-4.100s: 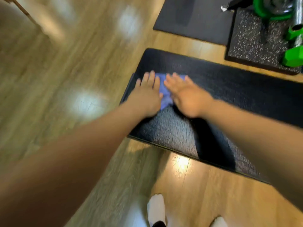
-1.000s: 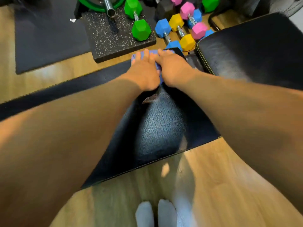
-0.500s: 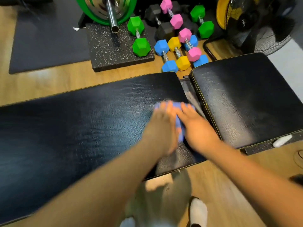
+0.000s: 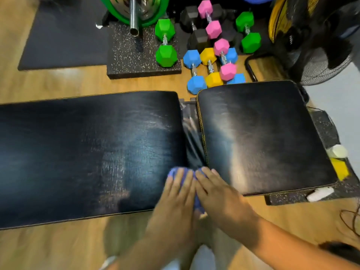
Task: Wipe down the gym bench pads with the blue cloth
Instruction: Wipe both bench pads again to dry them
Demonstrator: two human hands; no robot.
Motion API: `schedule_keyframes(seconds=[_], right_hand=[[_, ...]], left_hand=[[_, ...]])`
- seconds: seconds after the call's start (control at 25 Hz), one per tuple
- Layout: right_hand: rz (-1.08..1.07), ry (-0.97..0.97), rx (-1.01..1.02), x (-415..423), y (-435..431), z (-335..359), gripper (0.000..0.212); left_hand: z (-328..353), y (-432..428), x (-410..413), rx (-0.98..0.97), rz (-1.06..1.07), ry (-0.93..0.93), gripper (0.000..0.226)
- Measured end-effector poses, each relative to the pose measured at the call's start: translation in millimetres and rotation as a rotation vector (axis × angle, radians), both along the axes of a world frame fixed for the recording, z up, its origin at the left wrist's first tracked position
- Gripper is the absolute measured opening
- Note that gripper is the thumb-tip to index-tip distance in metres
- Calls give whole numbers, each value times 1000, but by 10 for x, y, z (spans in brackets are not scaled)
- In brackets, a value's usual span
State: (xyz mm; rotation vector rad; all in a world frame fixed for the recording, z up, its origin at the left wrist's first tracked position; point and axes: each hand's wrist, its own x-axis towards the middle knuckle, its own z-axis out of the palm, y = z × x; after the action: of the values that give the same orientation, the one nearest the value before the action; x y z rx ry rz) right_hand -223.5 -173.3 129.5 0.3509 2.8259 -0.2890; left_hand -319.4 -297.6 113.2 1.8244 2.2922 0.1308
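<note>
Blue cloth point(image 4: 179, 170) pinned flat beneath left hand point(image 4: 173, 203) and right hand point(image 4: 220, 199), at near right corner of long back pad point(image 4: 78, 152) of bench, just beside gap point(image 4: 191, 133) before seat pad point(image 4: 263, 137). Grip of both: fingers straight, pressing, curled round nothing. Step in hand, by judgement: wiping stroke at end of back pad. Next move likely calls for carrying cloth across gap onto seat pad under even pressure.

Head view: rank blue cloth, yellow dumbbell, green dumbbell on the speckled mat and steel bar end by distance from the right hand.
1. blue cloth: touching, under the right hand.
2. yellow dumbbell: ahead, beyond the seat pad.
3. green dumbbell: farther back and left, on the speckled mat.
4. steel bar end: farthest, back left.
</note>
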Motion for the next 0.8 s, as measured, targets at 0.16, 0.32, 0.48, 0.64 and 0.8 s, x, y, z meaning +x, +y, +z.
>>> schedule_keyframes(seconds=[0.16, 0.32, 0.48, 0.64, 0.8], right_hand=[[116, -39, 217, 419, 718, 177, 53], [90, -35, 344, 250, 1595, 145, 56], [-280, -7, 265, -404, 2344, 156, 58], [-390, 36, 228, -312, 2297, 4, 53], [-396, -59, 183, -38, 2056, 4, 56]], left_hand=[[57, 701, 664, 10, 234, -266, 67], [-24, 1646, 470, 56, 273, -199, 69], [35, 2843, -335, -63, 189, -89, 65], [6, 2802, -257, -14, 151, -111, 62], [67, 2476, 35, -78, 129, -139, 67]])
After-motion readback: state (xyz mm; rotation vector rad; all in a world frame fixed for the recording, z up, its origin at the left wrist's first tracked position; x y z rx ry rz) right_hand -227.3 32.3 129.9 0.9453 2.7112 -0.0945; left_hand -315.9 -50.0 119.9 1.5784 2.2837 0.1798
